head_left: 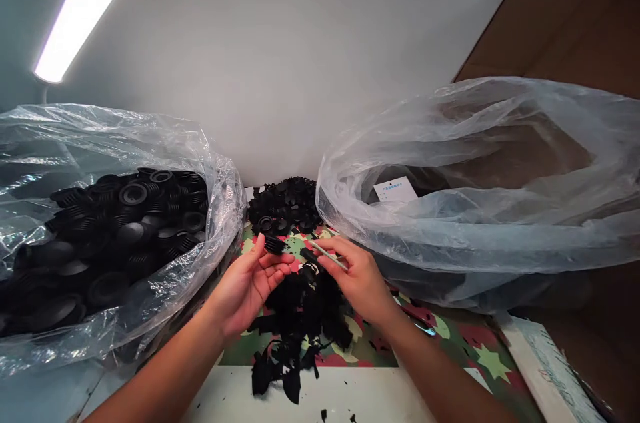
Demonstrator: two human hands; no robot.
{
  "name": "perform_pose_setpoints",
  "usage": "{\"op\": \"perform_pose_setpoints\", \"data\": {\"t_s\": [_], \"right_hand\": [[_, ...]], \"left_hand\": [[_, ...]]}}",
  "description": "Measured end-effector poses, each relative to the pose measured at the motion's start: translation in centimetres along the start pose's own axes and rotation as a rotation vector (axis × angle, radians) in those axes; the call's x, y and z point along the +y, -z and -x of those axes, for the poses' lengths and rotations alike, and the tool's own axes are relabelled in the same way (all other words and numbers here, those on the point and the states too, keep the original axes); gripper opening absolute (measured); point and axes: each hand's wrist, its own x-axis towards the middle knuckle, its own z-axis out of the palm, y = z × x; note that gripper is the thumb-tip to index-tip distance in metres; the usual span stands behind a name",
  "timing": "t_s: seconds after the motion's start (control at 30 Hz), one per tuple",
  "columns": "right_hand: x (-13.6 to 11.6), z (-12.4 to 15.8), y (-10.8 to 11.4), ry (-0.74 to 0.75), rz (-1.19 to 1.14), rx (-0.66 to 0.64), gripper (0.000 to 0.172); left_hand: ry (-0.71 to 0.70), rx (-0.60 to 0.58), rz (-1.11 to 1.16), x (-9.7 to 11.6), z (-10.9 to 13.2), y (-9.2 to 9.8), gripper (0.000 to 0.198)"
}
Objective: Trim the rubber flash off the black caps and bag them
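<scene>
Between the thumb and fingers of my left hand [255, 280] is a small black ribbed rubber part [274, 245], raised over the mat. My right hand [357, 276] grips a thin pale green stick [329, 255], its tip pointing toward the rubber part but apart from it. A short black piece [310, 255] shows just by the right fingertips; whether it is held or lies behind them I cannot tell. Below both hands spreads a heap of torn black scraps [300, 310], some lying past the mat's front edge.
At left, a clear plastic bag [225, 190] holds many black ribbed parts [135, 233]. Another plastic bag [450, 243] stands open at right with a white card [395, 190] inside. A black pile [287, 203] sits at the back of the patterned mat [465, 336]. Cardboard [565, 16] rises at right.
</scene>
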Motion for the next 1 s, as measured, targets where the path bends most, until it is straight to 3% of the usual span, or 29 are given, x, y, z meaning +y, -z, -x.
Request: {"op": "perform_pose_setpoints", "data": {"t_s": [0.17,0.33,0.57,0.7,0.77,0.87,0.93,1.0], "right_hand": [[0.9,-0.1,0.1,-0.122,0.046,-0.030,0.053],[1.3,-0.1,-0.1,-0.097,0.090,0.042,0.041],[1.1,0.2,-0.6,-0.120,0.025,0.100,0.062],[0.3,0.3,-1.1,-0.051,0.040,0.105,0.054],[0.1,0.4,-1.2,-0.038,0.010,0.118,0.049],[0.3,0.7,-1.0,-0.063,0.013,0.114,0.053],[0.7,0.9,-0.8,-0.079,0.042,0.107,0.061],[1.1,0.9,-0.5,-0.086,0.061,0.116,0.067]], "left_hand": [[-0.002,0.013,0.015,0.2,-0.1,0.2,0.043],[-0.040,-0.033,-0.034,0.1,0.1,0.5,0.039],[-0.113,-0.141,-0.107,-0.5,0.4,1.0,0.028],[-0.157,-0.149,-0.163,-1.1,0.2,1.2,0.027],[-0.286,-0.150,-0.273,-1.1,0.4,1.3,0.028],[-0.655,-0.084,-0.647,0.3,1.4,1.5,0.027],[-0.966,0.053,-0.978,2.5,2.9,1.5,0.022],[-1.235,0.269,-1.292,5.3,4.8,1.1,0.020]]}}
